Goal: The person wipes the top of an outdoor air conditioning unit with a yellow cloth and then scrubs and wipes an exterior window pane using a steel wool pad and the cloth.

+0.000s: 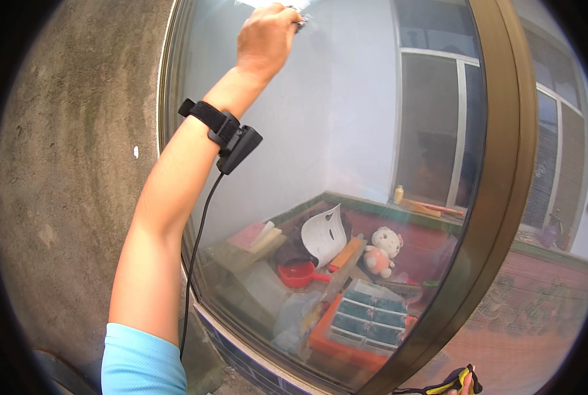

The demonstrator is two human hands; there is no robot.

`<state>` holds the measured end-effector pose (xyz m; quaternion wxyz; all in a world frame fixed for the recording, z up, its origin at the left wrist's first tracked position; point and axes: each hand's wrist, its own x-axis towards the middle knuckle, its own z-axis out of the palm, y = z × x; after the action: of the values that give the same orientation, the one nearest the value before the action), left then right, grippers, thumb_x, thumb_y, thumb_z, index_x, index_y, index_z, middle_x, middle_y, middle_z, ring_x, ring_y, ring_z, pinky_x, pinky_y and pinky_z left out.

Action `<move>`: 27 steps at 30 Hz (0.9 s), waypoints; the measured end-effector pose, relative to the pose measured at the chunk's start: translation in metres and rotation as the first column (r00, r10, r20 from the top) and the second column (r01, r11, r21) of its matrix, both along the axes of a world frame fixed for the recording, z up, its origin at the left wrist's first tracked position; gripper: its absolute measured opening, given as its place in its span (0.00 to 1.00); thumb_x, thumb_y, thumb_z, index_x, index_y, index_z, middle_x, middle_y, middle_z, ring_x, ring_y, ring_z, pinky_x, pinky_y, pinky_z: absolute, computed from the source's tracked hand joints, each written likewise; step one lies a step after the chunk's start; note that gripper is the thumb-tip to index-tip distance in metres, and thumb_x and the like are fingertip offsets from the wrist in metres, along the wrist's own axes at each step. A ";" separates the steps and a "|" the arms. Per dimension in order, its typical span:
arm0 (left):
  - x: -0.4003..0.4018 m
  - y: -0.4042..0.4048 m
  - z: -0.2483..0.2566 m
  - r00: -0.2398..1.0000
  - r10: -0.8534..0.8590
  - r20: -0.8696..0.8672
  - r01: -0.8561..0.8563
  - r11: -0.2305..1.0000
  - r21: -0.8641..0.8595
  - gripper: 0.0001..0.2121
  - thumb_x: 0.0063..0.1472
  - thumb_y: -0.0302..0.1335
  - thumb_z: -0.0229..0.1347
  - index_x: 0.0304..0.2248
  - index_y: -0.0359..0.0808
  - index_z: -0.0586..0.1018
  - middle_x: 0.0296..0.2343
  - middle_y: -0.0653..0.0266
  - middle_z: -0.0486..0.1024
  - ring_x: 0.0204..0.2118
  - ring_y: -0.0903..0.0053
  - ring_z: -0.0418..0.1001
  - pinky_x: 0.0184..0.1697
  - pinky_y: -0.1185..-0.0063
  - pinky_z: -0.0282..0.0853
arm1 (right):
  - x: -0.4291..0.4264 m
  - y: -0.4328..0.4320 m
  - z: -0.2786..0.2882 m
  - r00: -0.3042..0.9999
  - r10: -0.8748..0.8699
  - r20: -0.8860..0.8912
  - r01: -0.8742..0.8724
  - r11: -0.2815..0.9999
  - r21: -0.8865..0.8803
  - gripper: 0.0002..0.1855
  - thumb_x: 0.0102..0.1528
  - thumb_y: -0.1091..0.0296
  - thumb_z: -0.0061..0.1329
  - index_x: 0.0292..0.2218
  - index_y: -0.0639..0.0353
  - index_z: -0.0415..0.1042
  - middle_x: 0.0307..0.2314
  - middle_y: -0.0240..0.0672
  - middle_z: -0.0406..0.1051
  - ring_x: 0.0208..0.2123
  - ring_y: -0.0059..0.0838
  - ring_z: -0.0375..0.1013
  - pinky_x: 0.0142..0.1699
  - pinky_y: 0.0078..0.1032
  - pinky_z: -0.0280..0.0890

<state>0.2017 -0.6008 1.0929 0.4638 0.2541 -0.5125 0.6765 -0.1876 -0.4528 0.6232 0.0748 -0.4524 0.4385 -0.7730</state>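
Note:
My left hand (pixel 266 37) is raised to the upper part of a framed glass window pane (pixel 294 163). Its fingers close on a small dark, glinting wad (pixel 301 23), possibly steel wool, held at the glass. At the lower right edge, fingertips of my right hand (pixel 466 384) grip a black-and-yellow object (pixel 454 382); most of that hand is cut off by the picture's rim, and what the object is cannot be told. A black strap with a small device (pixel 239 148) is fastened around my left forearm, and a black cable runs down from it.
A brown metal window frame (pixel 506 148) borders the pane on the right, with a mesh screen (pixel 531 306) beyond. Behind the glass lie a plush toy (pixel 384 252), a white mask (pixel 326 237), a red scoop (pixel 299 275) and an orange box (pixel 343 348). A stained wall (pixel 76 163) stands at left.

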 end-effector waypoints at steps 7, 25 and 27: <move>-0.018 0.003 -0.015 0.985 -0.154 0.077 0.146 0.984 0.103 0.04 0.50 0.24 0.53 0.27 0.36 0.76 0.26 0.65 0.72 0.32 0.69 0.69 0.35 0.75 0.65 | -0.003 -0.002 -0.003 1.000 0.018 0.011 -0.018 1.000 -0.001 0.21 0.53 0.75 0.37 0.48 0.76 0.59 0.45 0.46 0.63 0.47 0.33 0.63 0.52 0.26 0.56; -0.050 -0.003 -0.004 0.977 -0.209 0.033 0.206 0.976 0.076 0.03 0.51 0.25 0.53 0.26 0.36 0.77 0.27 0.65 0.73 0.31 0.71 0.71 0.33 0.77 0.66 | 0.000 -0.003 0.007 1.000 -0.008 -0.004 0.008 0.999 0.040 0.20 0.52 0.78 0.35 0.47 0.74 0.61 0.45 0.46 0.64 0.46 0.33 0.63 0.51 0.26 0.56; -0.044 -0.002 0.002 0.973 -0.223 0.064 0.217 0.972 0.088 0.04 0.51 0.25 0.53 0.26 0.36 0.77 0.27 0.65 0.73 0.31 0.71 0.71 0.33 0.77 0.66 | 0.000 -0.005 0.007 1.000 0.003 -0.021 -0.003 0.999 0.034 0.20 0.52 0.77 0.35 0.47 0.74 0.61 0.45 0.46 0.63 0.46 0.33 0.63 0.51 0.26 0.56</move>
<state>0.1573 -0.6026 1.0950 0.5063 0.1891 -0.5810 0.6086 -0.1873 -0.4576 0.6299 0.0791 -0.4599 0.4517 -0.7604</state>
